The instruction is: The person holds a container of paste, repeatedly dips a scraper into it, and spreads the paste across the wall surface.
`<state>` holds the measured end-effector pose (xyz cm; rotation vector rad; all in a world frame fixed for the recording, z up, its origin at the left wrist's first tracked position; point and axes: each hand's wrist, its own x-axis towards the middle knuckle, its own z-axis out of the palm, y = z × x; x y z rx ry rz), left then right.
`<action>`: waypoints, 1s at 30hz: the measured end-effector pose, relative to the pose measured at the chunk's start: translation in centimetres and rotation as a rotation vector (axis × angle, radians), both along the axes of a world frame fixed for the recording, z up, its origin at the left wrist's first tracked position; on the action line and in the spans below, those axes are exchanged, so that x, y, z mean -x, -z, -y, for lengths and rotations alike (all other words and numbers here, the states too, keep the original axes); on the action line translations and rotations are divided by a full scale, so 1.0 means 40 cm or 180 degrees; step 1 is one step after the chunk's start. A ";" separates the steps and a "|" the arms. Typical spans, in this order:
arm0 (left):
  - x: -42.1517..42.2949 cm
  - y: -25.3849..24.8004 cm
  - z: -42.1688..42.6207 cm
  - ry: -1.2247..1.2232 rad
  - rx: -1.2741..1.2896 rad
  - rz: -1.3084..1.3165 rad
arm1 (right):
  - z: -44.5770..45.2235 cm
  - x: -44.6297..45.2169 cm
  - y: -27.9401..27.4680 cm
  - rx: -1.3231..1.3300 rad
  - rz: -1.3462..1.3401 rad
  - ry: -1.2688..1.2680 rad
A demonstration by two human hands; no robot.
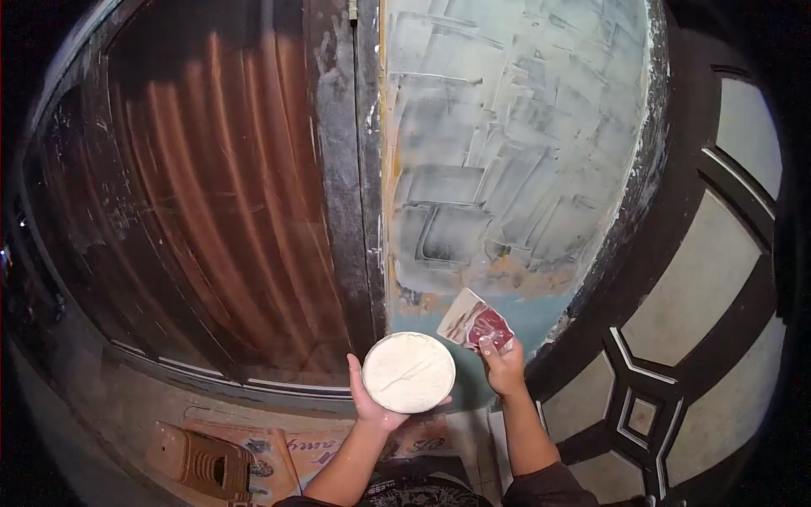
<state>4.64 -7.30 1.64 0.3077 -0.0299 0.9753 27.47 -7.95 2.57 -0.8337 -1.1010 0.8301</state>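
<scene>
My left hand (377,409) is wrapped round the side and underside of a round tub (365,384) filled with white putty (409,370), a shallow groove crossing its surface. To the right, my right hand (505,370) grips a flat putty scraper (460,318) by its red part, thumb on top. White and greyish smears mark the scraper's pale blade, which is tilted up toward the wall. Ahead stands a wall (515,152) covered in overlapping patches of whitish filler; near its bottom, blue paint and orange-brown spots show. The scraper appears apart from the tub.
On the left is a dark-framed window (220,211) with a brown curtain behind the glass. A dark door with pale panels (701,262) stands at the right. Low on the left sit a brown plastic stool (207,463) and a printed sheet (317,452) on the floor.
</scene>
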 end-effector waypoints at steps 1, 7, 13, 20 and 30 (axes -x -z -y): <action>-0.012 -0.008 0.005 0.0002 -0.0016 -0.0110 | 0.014 -0.007 -0.008 0.0004 0.0141 0.0003; -0.086 -0.026 0.014 0.0169 0.0033 0.0081 | 0.064 -0.068 -0.050 0.0089 0.0736 0.0138; -0.177 -0.039 0.020 0.0128 0.0059 0.0043 | 0.099 -0.129 -0.093 0.0191 0.0983 0.0215; -0.274 -0.036 0.025 0.0204 0.0006 0.0122 | 0.115 -0.226 -0.091 -0.0332 0.1560 0.0089; -0.373 -0.011 0.035 0.0181 -0.0194 -0.0022 | 0.132 -0.395 -0.059 -0.0366 0.2595 0.0188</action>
